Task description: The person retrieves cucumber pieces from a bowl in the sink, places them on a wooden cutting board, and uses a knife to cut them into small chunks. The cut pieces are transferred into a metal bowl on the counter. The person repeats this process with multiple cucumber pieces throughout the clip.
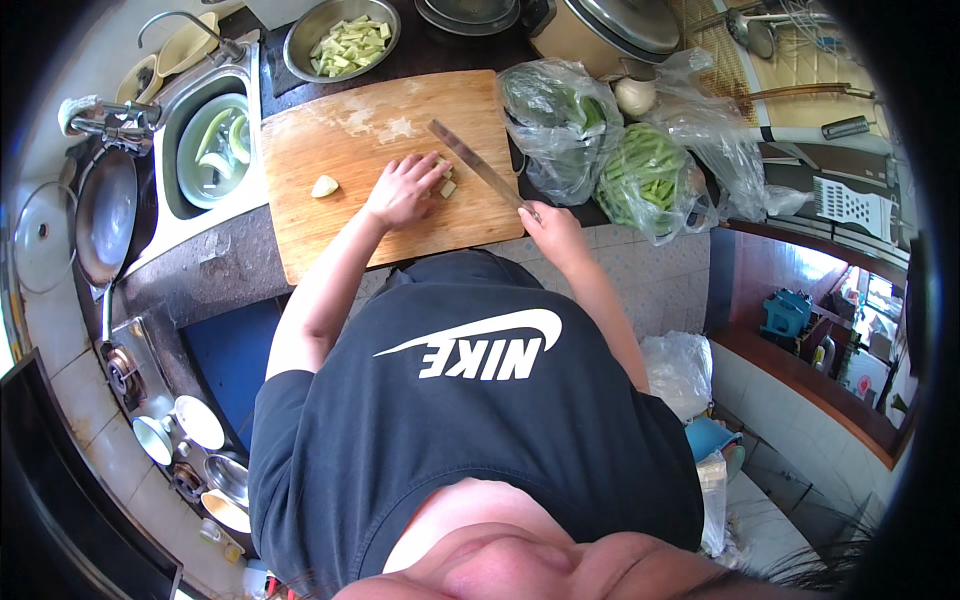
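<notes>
My right hand [553, 231] grips a kitchen knife [480, 166] by its handle, at the right side of a wooden cutting board [360, 244]. The blade points up and left over the board. My left hand [405, 187] lies palm down on the board, its fingers over several small pale green vegetable pieces [448, 189]; part of them is hidden beneath it. To the left rests a pale vegetable end piece [325, 186]. Beyond the board stands a steel bowl [291, 46] with many cut green pieces [351, 46] in it.
At left is a sink [255, 142] holding a basin [186, 174] with peeled vegetables in water. A wok [106, 214] stands further left. Plastic bags of green vegetables [649, 176] lie right of the board, near a white onion [634, 96] and a large lidded pot [570, 37].
</notes>
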{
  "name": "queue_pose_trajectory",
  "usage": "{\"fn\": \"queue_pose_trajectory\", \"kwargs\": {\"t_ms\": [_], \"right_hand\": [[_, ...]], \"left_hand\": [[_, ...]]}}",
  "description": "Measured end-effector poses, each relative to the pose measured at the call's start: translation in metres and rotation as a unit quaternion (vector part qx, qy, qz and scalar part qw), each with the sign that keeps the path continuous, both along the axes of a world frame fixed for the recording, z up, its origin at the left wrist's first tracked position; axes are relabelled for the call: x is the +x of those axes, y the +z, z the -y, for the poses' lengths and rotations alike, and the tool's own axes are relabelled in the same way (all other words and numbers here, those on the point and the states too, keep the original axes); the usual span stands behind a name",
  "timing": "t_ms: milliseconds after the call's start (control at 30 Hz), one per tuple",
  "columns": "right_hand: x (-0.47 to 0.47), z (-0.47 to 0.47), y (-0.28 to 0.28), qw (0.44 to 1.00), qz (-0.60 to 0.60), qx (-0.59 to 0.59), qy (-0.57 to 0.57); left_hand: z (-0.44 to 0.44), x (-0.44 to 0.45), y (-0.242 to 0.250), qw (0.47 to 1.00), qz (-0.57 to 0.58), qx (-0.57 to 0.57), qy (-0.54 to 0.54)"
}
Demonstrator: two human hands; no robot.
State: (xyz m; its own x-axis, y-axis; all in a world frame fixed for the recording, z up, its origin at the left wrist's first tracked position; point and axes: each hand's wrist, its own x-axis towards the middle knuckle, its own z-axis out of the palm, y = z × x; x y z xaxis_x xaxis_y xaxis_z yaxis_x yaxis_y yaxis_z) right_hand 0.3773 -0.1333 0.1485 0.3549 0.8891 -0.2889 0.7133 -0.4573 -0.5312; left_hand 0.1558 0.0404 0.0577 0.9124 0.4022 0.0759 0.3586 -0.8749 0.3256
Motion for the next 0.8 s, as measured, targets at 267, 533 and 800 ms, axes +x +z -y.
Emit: {"fn": "queue_pose_trajectory", "kwargs": {"t_ms": [267, 533, 800], "right_hand": [[-0.004, 0.011, 0.001, 0.95, 0.286, 0.064, 0.108], [-0.007, 0.003, 0.012, 0.954, 0.276, 0.074, 0.092], [-0.017, -0.007, 0.015, 0.967, 0.235, 0.074, 0.063]], "left_hand": [[0.021, 0.029, -0.028, 0.998, -0.044, 0.033, 0.022], [0.012, 0.019, -0.045, 0.999, 0.017, -0.042, 0.014], [-0.009, -0.009, -0.026, 0.785, 0.215, -0.418, 0.403]]}}
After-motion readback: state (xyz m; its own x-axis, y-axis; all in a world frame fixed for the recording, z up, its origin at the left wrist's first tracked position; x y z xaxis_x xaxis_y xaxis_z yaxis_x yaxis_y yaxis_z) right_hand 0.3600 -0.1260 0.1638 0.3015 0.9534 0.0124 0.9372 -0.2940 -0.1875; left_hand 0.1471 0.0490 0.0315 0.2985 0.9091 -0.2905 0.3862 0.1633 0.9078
